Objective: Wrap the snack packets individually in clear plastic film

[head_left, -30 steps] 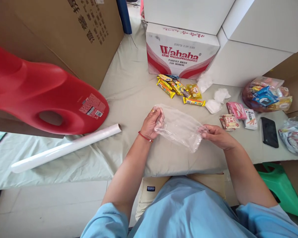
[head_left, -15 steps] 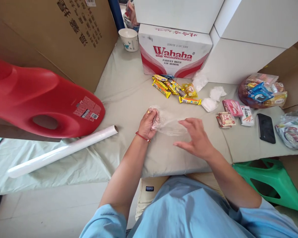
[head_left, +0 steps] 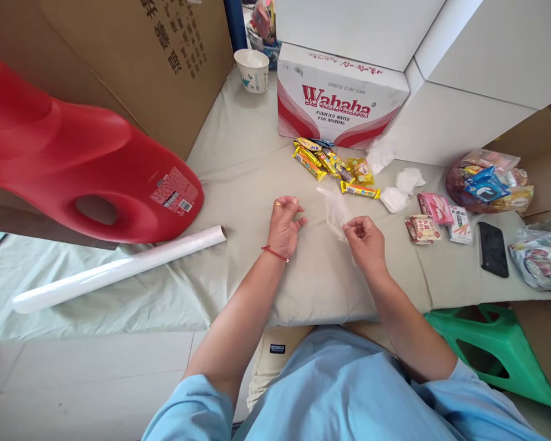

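Pinched between the thumb and fingers of my right hand (head_left: 366, 244) is a thin clear plastic bag (head_left: 334, 211), which hangs limp up and to the left over the table. My left hand (head_left: 285, 228), with a ring and a red bracelet, is just left of the bag and apart from it. Its fingers are loosely bent with gaps between them, and nothing shows in them. Beyond both hands lies a pile of yellow-wrapped snack bars (head_left: 324, 160). One single yellow bar (head_left: 360, 190) lies close to the bag's upper end.
Crumpled white plastic (head_left: 395, 199), small snack packs (head_left: 434, 211), a black phone (head_left: 493, 250) and a snack-filled bowl (head_left: 454, 184) are on the right. A Wahaba-style Wahaha carton (head_left: 340, 110) and paper cup (head_left: 252, 72) stand behind. Leftward are a red jug (head_left: 138, 202) and plastic-film roll (head_left: 123, 269).
The clear plastic bag has left my left hand, whose fingers have loosened. My right hand, open before, has closed on the bag. The view has shifted slightly.
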Tool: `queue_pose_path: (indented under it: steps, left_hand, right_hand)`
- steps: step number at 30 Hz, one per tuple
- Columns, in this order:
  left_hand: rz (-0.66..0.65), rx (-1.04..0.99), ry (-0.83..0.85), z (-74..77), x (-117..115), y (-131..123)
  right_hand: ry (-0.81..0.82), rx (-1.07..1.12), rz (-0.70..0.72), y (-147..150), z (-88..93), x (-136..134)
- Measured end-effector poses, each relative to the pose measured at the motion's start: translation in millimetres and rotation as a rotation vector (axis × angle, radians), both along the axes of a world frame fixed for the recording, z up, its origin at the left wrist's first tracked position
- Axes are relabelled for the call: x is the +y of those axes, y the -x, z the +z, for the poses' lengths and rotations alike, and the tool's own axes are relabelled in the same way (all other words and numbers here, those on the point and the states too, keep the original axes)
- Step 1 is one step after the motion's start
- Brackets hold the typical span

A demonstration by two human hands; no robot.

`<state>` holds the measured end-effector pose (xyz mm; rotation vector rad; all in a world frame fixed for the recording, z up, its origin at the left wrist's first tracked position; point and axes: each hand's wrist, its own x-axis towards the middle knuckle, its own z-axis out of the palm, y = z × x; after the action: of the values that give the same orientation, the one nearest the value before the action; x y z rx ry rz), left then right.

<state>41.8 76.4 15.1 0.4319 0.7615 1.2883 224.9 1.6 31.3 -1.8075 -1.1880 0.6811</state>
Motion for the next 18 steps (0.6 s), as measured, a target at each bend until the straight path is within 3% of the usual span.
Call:
queue_pose_path:
  steps: [3,5,8,12,18]
  left_hand:
    - [-0.199,0.167,-0.089,-4.5,-5,-5]
    - [-0.358,0.271,-0.141,-6.0,-10,-8]
    - [-0.461,0.387,-0.225,-7.1,-16,-14]
    - [-0.439,0.386,-0.277,-11.2,-15,-16]
    - [-0.336,0.162,-0.043,-12.9,-10,-12]
  right_hand:
    - [-0.07,-0.063,-0.072,4,3.6,5]
    - [-0.07,-0.085,-0.038,10,4.4,7]
    - [-0.028,-0.084,0.062,22,3.6,7]
    - [0.008,0.09,0.122,32,2.1,4]
    - [0.001,0.531,0.035,17,3.0,2]
